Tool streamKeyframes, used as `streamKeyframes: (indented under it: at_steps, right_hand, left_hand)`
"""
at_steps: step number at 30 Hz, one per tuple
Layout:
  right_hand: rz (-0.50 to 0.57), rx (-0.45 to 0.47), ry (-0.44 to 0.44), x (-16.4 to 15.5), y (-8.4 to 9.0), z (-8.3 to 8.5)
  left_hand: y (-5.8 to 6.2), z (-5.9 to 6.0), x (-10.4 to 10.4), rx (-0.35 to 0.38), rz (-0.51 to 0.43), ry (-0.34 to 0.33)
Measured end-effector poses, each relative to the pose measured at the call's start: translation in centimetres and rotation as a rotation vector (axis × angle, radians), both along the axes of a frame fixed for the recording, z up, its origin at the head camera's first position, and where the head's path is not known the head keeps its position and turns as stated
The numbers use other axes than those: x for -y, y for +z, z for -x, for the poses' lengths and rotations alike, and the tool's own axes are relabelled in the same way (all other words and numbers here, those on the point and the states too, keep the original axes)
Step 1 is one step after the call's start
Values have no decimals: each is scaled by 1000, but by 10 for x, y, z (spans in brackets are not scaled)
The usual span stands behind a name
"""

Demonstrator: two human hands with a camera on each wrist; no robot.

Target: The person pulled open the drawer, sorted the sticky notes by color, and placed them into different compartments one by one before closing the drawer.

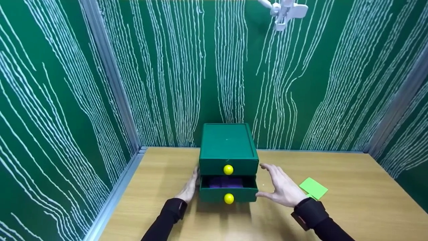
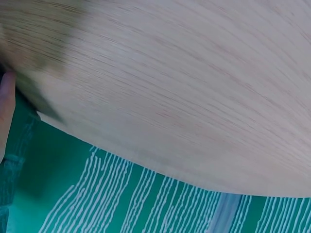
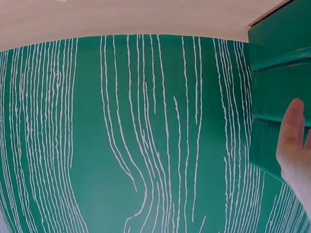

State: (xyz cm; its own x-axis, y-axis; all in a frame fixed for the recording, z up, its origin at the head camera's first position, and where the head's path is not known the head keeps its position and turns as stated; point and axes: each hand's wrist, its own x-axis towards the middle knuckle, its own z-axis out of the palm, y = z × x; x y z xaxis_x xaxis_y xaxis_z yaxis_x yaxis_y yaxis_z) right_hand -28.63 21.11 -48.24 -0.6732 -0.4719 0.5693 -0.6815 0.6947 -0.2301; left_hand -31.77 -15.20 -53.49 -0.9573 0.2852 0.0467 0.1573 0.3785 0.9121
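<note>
A green drawer box (image 1: 229, 140) stands on the table, its upper drawer (image 1: 214, 166) pushed in. The lower drawer (image 1: 214, 194) is partly pulled out, and something purple (image 1: 225, 182) lies inside. Each drawer front has a yellow round knob. Against the box's left side rests my left hand (image 1: 189, 187), its fingertips partly hidden; the left wrist view catches only a finger (image 2: 7, 104) at its edge. My right hand (image 1: 282, 187) is by the right side, fingers spread, thumb at the lower drawer's front corner. In the right wrist view the fingers (image 3: 290, 128) overlap the box's side (image 3: 277, 92).
A light green flat piece (image 1: 313, 188) lies on the wooden table (image 1: 361, 201), right of my right hand. Green walls with white wavy lines enclose the table at the back and sides. A white clamp-like fixture (image 1: 284, 13) hangs at the top.
</note>
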Motion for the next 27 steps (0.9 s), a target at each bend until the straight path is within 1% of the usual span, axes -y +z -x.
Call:
streamKeyframes:
  at_steps: [3,7,14,16,20,23,27]
  right_hand:
    - [7,19,-38,1,-2,4]
    - [11,66,-67,3,-1,10]
    - [8,135,-101,6,4,23]
    - [7,134,-110,7,2,25]
    - [4,136,-128,9,-3,27]
    - [5,145,-131,10,-4,28]
    - [5,159,-132,12,-4,28]
  left_hand:
    - [-1,1,-2,-1,12,-2]
    - [-2,4,-3,-15,0,-2]
    - [-3,7,-2,22,-47,-1]
    - [-4,7,-2,37,-47,10]
    - [-6,4,-4,66,-14,42]
    - [-6,2,-4,91,3,64]
    - [-3,1,-4,99,10,82]
